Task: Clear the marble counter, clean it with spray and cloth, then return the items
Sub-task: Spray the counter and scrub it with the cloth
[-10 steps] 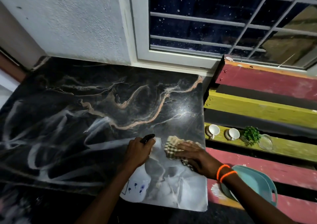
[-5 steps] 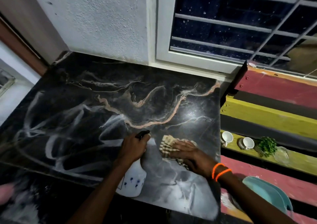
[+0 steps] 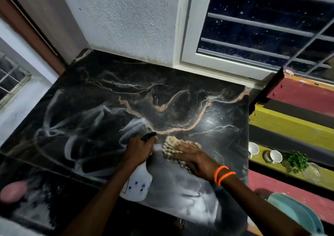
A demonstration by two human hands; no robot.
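Note:
The black marble counter (image 3: 112, 109) with pale and orange veins fills the middle of the view. My left hand (image 3: 139, 149) grips the neck of a white spray bottle (image 3: 138, 185) with a black nozzle, held over the counter's front part. Just to its right, my right hand (image 3: 195, 160) lies flat on a beige checked cloth (image 3: 171, 146) and presses it on the marble. Orange bands circle my right wrist.
A striped red, yellow and black bench (image 3: 296, 125) stands right of the counter, holding two white cups (image 3: 253, 149), a small green plant (image 3: 297, 160), a glass dish (image 3: 311, 172) and a teal tray (image 3: 296, 216). A wall and barred window (image 3: 262, 27) run behind.
The view has shifted, so the counter sits further right and lower. Both hands keep their hold; the cloth under my right hand stays close to the bottle.

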